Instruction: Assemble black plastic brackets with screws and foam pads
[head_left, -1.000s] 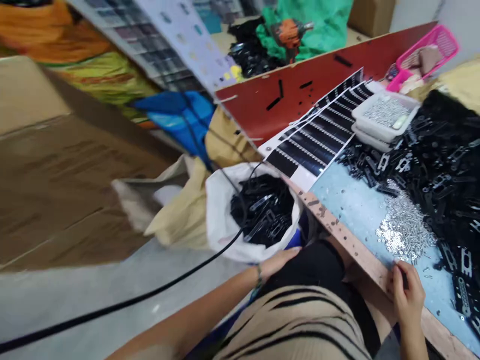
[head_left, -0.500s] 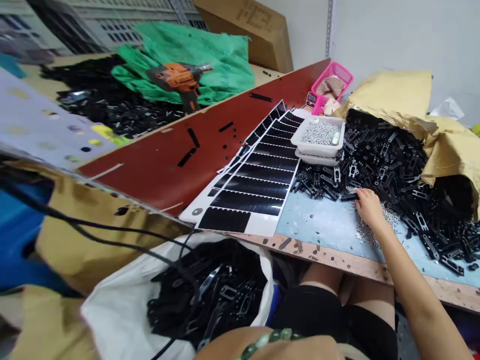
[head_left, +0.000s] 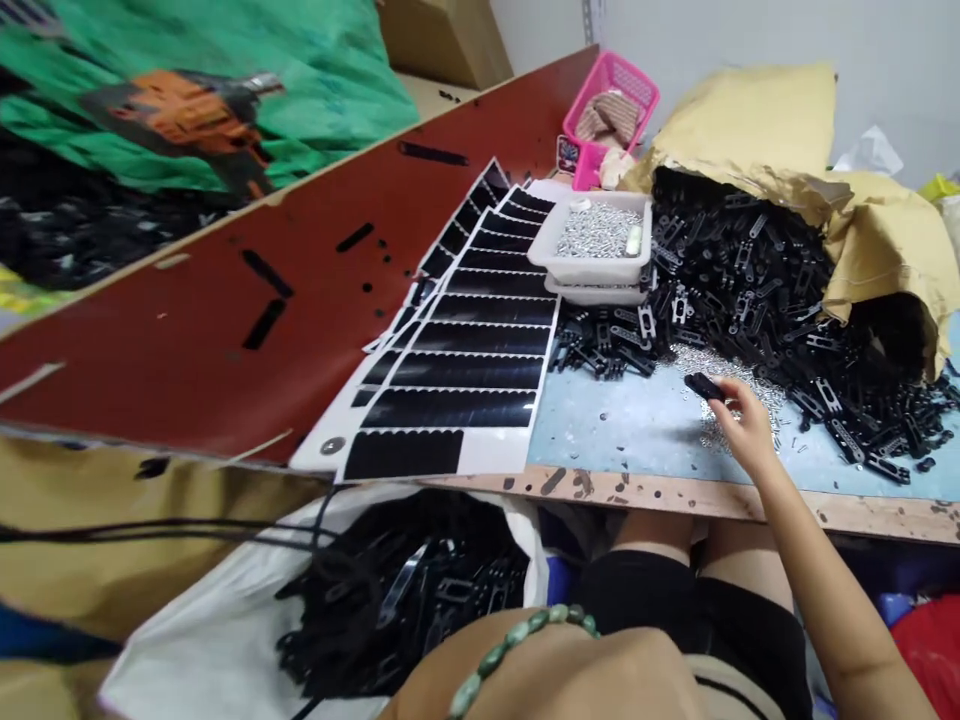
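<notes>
the right hand (head_left: 750, 437) pinches a small, oblong black piece (head_left: 702, 386) above the pale blue-topped desk (head_left: 592, 425), near scattered tiny silver metal parts (head_left: 691, 358). the left hand (head_left: 626, 680), beside a green beaded bracelet (head_left: 517, 633), hides its fingers; i cannot tell its grip.

Part (head_left: 703, 386) in right fingers (head_left: 739, 388): plain black. Desk (head_left: 600, 432): pale blue top, pinkish-tan front edge with dark flecks. Parts pile (head_left: 757, 275): black, a few silver-grey glints. Loose hardware (head_left: 694, 356): silver. Tray (head_left: 589, 270): translucent white. Sheets (head_left: 480, 372): white, black scallop-edged bands. Board (head_left: 322, 270) along desk's left edge: brick red, black marks. Basket (head_left: 634, 85): hot pink. Paper sack (head_left: 757, 115): tan. Driver (head_left: 184, 112): orange/dark grey. Bead bracelet (head_left: 492, 660): mottled green.
</notes>
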